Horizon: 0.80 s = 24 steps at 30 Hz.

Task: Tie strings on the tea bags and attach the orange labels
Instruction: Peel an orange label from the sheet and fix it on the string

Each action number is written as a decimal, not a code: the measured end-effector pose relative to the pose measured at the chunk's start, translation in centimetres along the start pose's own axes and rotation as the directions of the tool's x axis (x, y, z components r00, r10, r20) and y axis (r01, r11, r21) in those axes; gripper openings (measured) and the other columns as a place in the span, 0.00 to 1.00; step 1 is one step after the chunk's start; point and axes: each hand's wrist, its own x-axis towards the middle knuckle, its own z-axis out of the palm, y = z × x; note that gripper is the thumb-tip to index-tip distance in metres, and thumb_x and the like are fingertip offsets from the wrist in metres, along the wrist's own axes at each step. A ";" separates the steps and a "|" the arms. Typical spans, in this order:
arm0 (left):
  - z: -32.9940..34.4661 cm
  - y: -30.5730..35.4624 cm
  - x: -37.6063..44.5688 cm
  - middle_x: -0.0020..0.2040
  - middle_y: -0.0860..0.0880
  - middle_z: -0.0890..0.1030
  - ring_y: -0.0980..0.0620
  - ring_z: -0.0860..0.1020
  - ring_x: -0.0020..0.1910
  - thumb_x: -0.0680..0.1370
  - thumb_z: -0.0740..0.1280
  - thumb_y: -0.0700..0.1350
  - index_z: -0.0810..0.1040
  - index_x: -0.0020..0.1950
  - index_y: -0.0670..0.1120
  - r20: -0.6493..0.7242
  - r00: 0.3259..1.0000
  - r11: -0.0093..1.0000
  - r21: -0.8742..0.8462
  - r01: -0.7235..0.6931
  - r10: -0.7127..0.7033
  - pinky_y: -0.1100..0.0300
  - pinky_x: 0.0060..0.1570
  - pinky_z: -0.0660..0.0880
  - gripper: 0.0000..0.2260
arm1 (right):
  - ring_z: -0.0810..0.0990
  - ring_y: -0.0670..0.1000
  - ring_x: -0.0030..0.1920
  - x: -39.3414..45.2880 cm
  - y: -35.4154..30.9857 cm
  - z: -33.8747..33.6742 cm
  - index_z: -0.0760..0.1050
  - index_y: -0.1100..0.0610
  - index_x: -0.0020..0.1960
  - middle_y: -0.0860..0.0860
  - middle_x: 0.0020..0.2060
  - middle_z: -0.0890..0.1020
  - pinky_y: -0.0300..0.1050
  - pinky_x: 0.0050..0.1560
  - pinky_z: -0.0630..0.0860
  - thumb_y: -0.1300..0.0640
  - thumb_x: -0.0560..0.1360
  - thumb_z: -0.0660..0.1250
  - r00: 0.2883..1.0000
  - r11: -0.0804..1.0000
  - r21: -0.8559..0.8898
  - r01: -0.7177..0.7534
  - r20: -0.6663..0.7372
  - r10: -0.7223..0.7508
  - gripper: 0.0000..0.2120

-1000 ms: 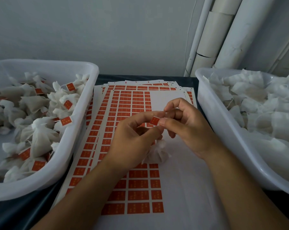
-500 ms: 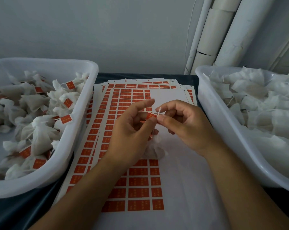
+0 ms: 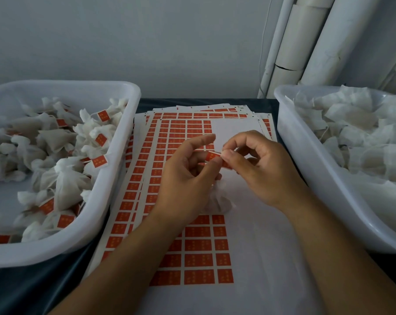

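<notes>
Behind the work surface a plain grey wall (image 3: 147, 42) is seen, with pale pipes (image 3: 306, 42) standing in the right corner. Sheets of orange labels (image 3: 192, 258) are spread in a loose stack over the dark table (image 3: 21, 292), between two white plastic tubs. The left tub (image 3: 115, 201) is filled with tied tea bags (image 3: 62, 178), many carrying an orange tag, while the right tub (image 3: 306, 167) is heaped with flat white bags (image 3: 363, 133) on which no tags can be seen. Above the middle of the top sheet both hands are held close together. A small orange label (image 3: 213, 155) is pinched between the thumb and forefinger of the right hand (image 3: 260, 171), the remaining fingers being curled loosely behind. The left hand (image 3: 185, 180) is raised just beside it, its forefinger extended over the label and its thumb brought up under it, so that the label's lower edge appears to be gripped as well; the string itself is too thin to be made out with certainty. One gathered white tea bag (image 3: 219, 198) is seen directly below the two hands, resting on or just above the sheet, partly hidden by the left palm.
</notes>
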 end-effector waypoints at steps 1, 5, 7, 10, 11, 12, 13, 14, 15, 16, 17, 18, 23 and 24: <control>0.0 0.0 0.0 0.39 0.56 0.83 0.55 0.84 0.40 0.80 0.70 0.44 0.75 0.65 0.58 -0.005 1.000 1.000 0.002 -0.006 0.006 0.69 0.37 0.78 0.16 | 0.80 0.40 0.53 0.0 0.0 0.0 0.77 0.45 0.51 0.38 0.50 0.80 0.32 0.49 0.79 0.49 0.80 0.68 1.000 1.000 -0.006 -0.006 0.002 0.006 0.01; 0.1 0.1 0.0 0.39 0.58 0.83 0.56 0.84 0.40 0.79 0.70 0.45 0.74 0.62 0.60 -0.034 0.999 0.999 0.019 -0.032 0.032 0.70 0.36 0.78 0.15 | 0.81 0.41 0.53 -0.1 0.0 0.0 0.78 0.45 0.53 0.38 0.51 0.82 0.35 0.49 0.81 0.49 0.80 0.69 0.999 0.999 0.033 -0.027 0.019 0.027 0.03; 0.1 0.0 0.0 0.39 0.59 0.83 0.56 0.84 0.40 0.79 0.71 0.44 0.75 0.63 0.59 -0.039 0.998 0.998 0.035 -0.048 0.049 0.70 0.36 0.78 0.16 | 0.81 0.42 0.53 -0.1 -0.2 -0.1 0.80 0.47 0.55 0.39 0.52 0.82 0.35 0.49 0.81 0.49 0.79 0.69 0.999 0.999 0.038 -0.023 0.025 0.022 0.05; 0.2 -0.1 0.0 0.40 0.59 0.84 0.56 0.84 0.40 0.79 0.71 0.44 0.75 0.65 0.57 -0.039 0.996 0.995 0.067 -0.075 0.077 0.69 0.35 0.78 0.16 | 0.83 0.44 0.52 -0.2 -0.3 -0.2 0.81 0.49 0.54 0.40 0.52 0.83 0.37 0.50 0.82 0.50 0.80 0.70 1.000 1.000 0.016 -0.024 0.016 0.024 0.05; 0.2 -0.1 0.0 0.41 0.59 0.84 0.55 0.84 0.40 0.79 0.71 0.45 0.75 0.66 0.56 -0.040 0.996 0.994 0.076 -0.076 0.079 0.69 0.34 0.78 0.17 | 0.83 0.45 0.52 -0.2 -0.3 -0.2 0.81 0.50 0.53 0.41 0.51 0.83 0.39 0.51 0.82 0.51 0.80 0.70 1.000 1.000 0.013 -0.027 0.009 0.027 0.05; 0.2 -0.2 0.0 0.42 0.59 0.84 0.55 0.84 0.40 0.79 0.71 0.46 0.74 0.67 0.56 -0.042 0.996 0.994 0.080 -0.073 0.077 0.69 0.34 0.77 0.17 | 0.83 0.45 0.52 -0.2 -0.4 -0.2 0.81 0.50 0.53 0.41 0.51 0.83 0.40 0.51 0.83 0.51 0.80 0.70 1.000 1.000 0.009 -0.028 0.002 0.028 0.05; 0.2 -0.2 0.0 0.42 0.59 0.84 0.55 0.84 0.40 0.79 0.71 0.46 0.74 0.67 0.57 -0.042 0.997 0.994 0.080 -0.068 0.072 0.69 0.34 0.77 0.18 | 0.83 0.45 0.52 -0.2 -0.4 -0.2 0.80 0.51 0.53 0.42 0.51 0.82 0.40 0.51 0.82 0.51 0.80 0.69 1.000 1.000 0.005 -0.025 -0.004 0.025 0.05; 0.2 -0.2 0.0 0.43 0.59 0.84 0.55 0.84 0.41 0.79 0.72 0.47 0.74 0.67 0.58 -0.041 0.997 0.995 0.083 -0.061 0.065 0.69 0.34 0.77 0.18 | 0.83 0.45 0.53 -0.2 -0.4 -0.1 0.80 0.51 0.53 0.42 0.51 0.82 0.40 0.52 0.82 0.51 0.80 0.69 1.000 1.000 -0.001 -0.022 -0.008 0.022 0.05; 0.2 -0.2 0.0 0.43 0.59 0.83 0.56 0.83 0.40 0.78 0.72 0.48 0.74 0.67 0.59 -0.038 0.998 0.995 0.086 -0.053 0.057 0.69 0.34 0.77 0.18 | 0.82 0.45 0.53 -0.3 -0.4 -0.1 0.80 0.51 0.53 0.41 0.51 0.82 0.38 0.52 0.81 0.51 0.80 0.69 1.000 1.000 -0.009 -0.016 -0.009 0.016 0.05; 0.2 -0.2 0.0 0.44 0.60 0.83 0.57 0.83 0.40 0.78 0.73 0.48 0.74 0.66 0.60 -0.030 0.998 0.995 0.088 -0.045 0.047 0.70 0.34 0.76 0.19 | 0.82 0.45 0.54 -0.3 -0.4 0.0 0.79 0.51 0.53 0.41 0.51 0.81 0.36 0.52 0.80 0.51 0.81 0.68 1.000 1.000 -0.020 -0.008 -0.010 0.008 0.05; 0.2 -0.3 0.0 0.44 0.60 0.83 0.59 0.83 0.41 0.78 0.73 0.48 0.73 0.66 0.61 -0.017 0.999 0.996 0.088 -0.031 0.032 0.71 0.34 0.76 0.19 | 0.81 0.44 0.54 -0.3 -0.4 0.1 0.78 0.50 0.53 0.40 0.50 0.81 0.34 0.52 0.79 0.51 0.81 0.67 1.000 1.000 -0.030 -0.001 -0.013 0.001 0.04; 0.2 -0.4 0.0 0.46 0.60 0.82 0.62 0.83 0.43 0.78 0.74 0.48 0.73 0.66 0.62 0.000 1.000 0.996 0.092 -0.008 0.008 0.72 0.34 0.76 0.20 | 0.81 0.43 0.53 -0.3 -0.4 0.1 0.78 0.50 0.54 0.40 0.50 0.81 0.32 0.52 0.78 0.51 0.81 0.67 1.000 0.999 -0.034 0.000 -0.020 0.000 0.04; 0.1 -1.1 0.1 0.47 0.58 0.83 0.61 0.83 0.44 0.78 0.73 0.50 0.75 0.56 0.60 0.082 0.991 0.984 0.154 0.090 -0.103 0.70 0.35 0.77 0.10 | 0.80 0.38 0.54 -0.3 -0.4 0.2 0.75 0.48 0.56 0.38 0.48 0.81 0.28 0.50 0.76 0.46 0.82 0.63 0.998 1.000 -0.001 -0.023 -0.052 0.023 0.08; 0.2 -1.2 0.1 0.45 0.56 0.84 0.58 0.83 0.42 0.79 0.71 0.50 0.76 0.55 0.58 0.096 0.989 0.981 0.168 0.092 -0.109 0.69 0.34 0.77 0.08 | 0.80 0.37 0.54 -0.3 -0.5 0.2 0.75 0.47 0.56 0.37 0.48 0.80 0.27 0.50 0.76 0.45 0.81 0.63 0.998 1.000 0.000 -0.027 -0.063 0.027 0.09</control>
